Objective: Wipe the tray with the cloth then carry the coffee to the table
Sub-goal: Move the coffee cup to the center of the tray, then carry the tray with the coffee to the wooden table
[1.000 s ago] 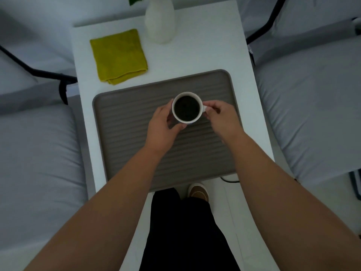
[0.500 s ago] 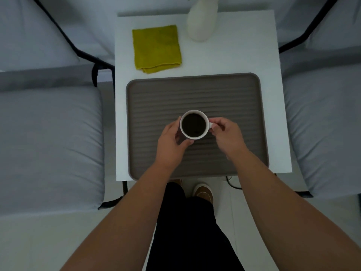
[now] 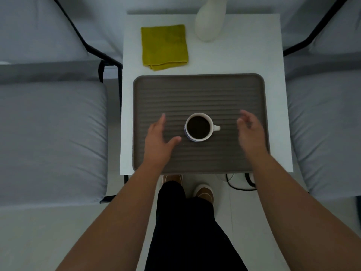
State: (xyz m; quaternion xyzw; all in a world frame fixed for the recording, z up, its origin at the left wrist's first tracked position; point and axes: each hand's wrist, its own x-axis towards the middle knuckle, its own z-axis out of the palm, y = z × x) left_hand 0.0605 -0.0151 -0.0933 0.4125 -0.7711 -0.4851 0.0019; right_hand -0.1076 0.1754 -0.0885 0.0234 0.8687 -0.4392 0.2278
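Head cam looking straight down, and you've got a white mug of coffee (image 3: 198, 127) sitting upright on the ribbed grey-brown tray (image 3: 199, 92), a bit toward the near half and roughly centred side to side. Its handle sticks out to your right, pretty much parallel to the ridges. Those ridges run left to right, same as the tray's long axis, and the tray lies on the white table (image 3: 244, 55) with its long side square to your body. Your left hand (image 3: 158, 139) hovers over the tray left of the mug, fingers straight and relaxed, thumb reaching toward the cup with a clear gap between them, so nothing is gripped. Your right hand (image 3: 252, 132) is over the right part of the tray, apart from the handle, fingers loose and spread (it's motion-blurred, so finer finger detail is a no-go), also holding nothing. Whether either palm actually touches the tray surface, can't tell from this angle. The yellow cloth (image 3: 164, 46) lies folded flat on the table just beyond the tray's far left corner, not touching it. A white vase (image 3: 210, 22) stands at the far edge, right of the cloth. Grey cushioned seats (image 3: 50, 137) flank the table on both sides, and your brown shoes (image 3: 204, 192) show below the table's near edge.
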